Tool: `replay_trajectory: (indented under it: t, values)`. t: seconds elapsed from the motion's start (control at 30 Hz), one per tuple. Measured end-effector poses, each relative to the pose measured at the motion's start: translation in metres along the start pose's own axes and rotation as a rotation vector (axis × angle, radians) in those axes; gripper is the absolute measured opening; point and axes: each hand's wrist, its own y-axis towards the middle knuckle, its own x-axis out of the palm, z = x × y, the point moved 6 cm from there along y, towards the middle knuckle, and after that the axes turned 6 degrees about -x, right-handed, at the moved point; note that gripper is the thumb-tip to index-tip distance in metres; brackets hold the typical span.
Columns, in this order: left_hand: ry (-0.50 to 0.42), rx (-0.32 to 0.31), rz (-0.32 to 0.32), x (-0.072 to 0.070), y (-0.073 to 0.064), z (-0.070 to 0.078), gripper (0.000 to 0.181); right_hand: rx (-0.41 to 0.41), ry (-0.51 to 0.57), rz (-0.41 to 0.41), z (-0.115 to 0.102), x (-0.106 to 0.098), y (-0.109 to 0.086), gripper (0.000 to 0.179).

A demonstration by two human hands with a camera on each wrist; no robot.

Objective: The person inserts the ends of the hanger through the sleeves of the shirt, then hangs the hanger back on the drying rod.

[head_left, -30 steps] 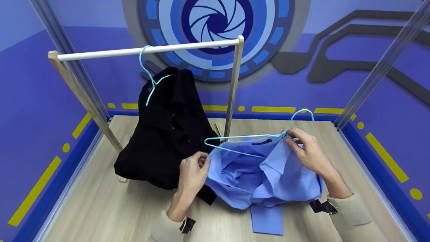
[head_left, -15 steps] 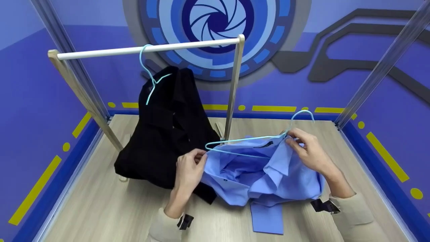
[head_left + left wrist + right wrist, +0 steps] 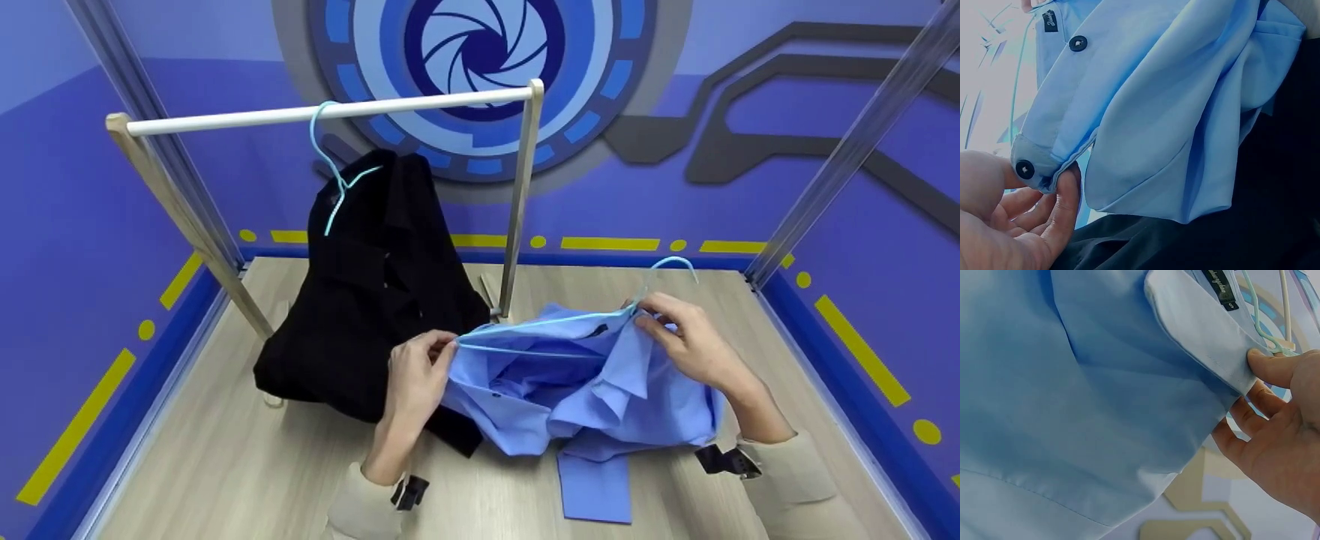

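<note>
A light blue button-up shirt (image 3: 660, 405) lies bunched on the table with its neck opening facing up. A pale turquoise hanger (image 3: 673, 259) lies partly in that opening, its hook raised at the back right. My left hand (image 3: 415, 375) pinches the opening's left edge, fingertips right at the hanger's left end. In the left wrist view, thumb and fingers grip the front edge beside a dark button (image 3: 1025, 169). My right hand (image 3: 690, 341) pinches the collar (image 3: 1202, 332) close by the base of the hook. A dark label (image 3: 1221, 289) shows inside the neck.
A clothes rack with a white rail (image 3: 420, 103) and wooden legs (image 3: 520, 202) stands at the back left. From it hangs a black shirt (image 3: 352, 322) on another turquoise hanger (image 3: 315, 135), right beside my left hand. Blue walls (image 3: 847, 217) enclose the table (image 3: 225, 465).
My left hand has moved left and slightly up, drawing the blue shirt's edge out to the hanger's left end. The hanger's hook has dipped a little. My right hand has barely moved.
</note>
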Motion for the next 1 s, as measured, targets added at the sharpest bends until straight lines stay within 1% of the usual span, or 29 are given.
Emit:
replay_trajectory:
  t: [0.37, 0.5, 0.8, 1.0]
  values:
    - [0.005, 0.039, 0.011, -0.008, 0.004, 0.006, 0.004, -0.046, 0.024, -0.008, -0.003, 0.001, -0.001, 0.029]
    - [0.007, 0.056, 0.02, -0.009, 0.006, 0.007, 0.006, -0.074, 0.021, -0.013, -0.005, 0.002, 0.0, 0.031]
    - [-0.012, 0.083, 0.018, -0.011, 0.008, 0.012, 0.008, -0.086, 0.0, 0.005, -0.003, 0.002, 0.001, 0.036]
    - [-0.01, 0.115, 0.032, -0.013, 0.01, 0.017, 0.007, -0.119, -0.006, 0.011, -0.003, 0.003, 0.002, 0.036]
